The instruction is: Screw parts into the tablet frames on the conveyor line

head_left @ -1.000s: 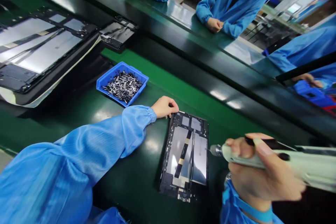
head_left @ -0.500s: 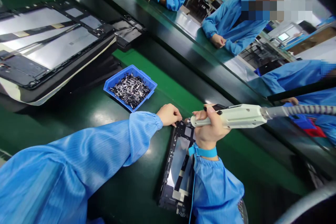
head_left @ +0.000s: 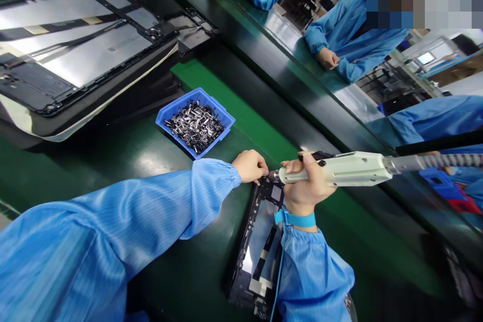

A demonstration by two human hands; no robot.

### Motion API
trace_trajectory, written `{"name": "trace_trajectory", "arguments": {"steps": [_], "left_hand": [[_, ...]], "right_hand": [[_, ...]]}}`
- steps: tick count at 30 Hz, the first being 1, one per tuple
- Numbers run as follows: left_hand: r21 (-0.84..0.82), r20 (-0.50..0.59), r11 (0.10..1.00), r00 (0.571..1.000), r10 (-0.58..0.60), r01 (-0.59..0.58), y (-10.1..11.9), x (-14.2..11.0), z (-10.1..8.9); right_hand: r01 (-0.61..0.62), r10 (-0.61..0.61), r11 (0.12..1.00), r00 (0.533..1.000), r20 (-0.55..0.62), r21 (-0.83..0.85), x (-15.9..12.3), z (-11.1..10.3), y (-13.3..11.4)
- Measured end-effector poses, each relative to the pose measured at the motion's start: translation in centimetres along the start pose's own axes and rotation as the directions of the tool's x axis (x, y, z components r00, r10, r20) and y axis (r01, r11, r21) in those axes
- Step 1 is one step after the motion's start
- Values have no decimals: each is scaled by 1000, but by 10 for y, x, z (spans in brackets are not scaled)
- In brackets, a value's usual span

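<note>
Pale-green driver [head_left: 354, 168], right fingers [head_left: 311, 167] wrapped round it, nose by the far end of the opened tablet [head_left: 258, 241] on the green surface [head_left: 181, 271]! Left fingers [head_left: 261, 165] pinched together there, anything between hidden; steady bracing, square-on tip, serves best.

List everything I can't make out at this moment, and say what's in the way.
All in the head view:
- Screwdriver tip: too small beside the left hand.
- Anything in the left fingertips: hidden by the fingers.
- Near tablet's right side: behind the right hand and sleeve.
- Big tablet's far left: cut off by the picture edge.
</note>
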State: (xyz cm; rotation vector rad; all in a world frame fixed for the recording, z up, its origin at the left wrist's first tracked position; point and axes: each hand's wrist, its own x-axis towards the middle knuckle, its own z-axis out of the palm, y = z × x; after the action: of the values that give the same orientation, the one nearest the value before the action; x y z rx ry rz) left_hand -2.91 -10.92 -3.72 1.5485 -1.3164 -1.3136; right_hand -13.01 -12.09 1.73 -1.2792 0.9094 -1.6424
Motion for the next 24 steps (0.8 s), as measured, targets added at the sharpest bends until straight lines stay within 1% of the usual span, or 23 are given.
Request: {"name": "trace_trajectory", "arguments": {"steps": [12,18,24], "left_hand": [[-6,-5,1000,1000,13,-13,-1,-1,0],[11,2,1000,1000,21,-21,0,-1,-1],[-3,3,1000,1000,17,-17,0,-3,0]], "right_hand": [[31,-31,999,999,24,-11,-3,2,-3],[37,-37,999,999,11,-22,-2,2,-1],[41,-39,998,998,43,-42,-3,1,1]]}}
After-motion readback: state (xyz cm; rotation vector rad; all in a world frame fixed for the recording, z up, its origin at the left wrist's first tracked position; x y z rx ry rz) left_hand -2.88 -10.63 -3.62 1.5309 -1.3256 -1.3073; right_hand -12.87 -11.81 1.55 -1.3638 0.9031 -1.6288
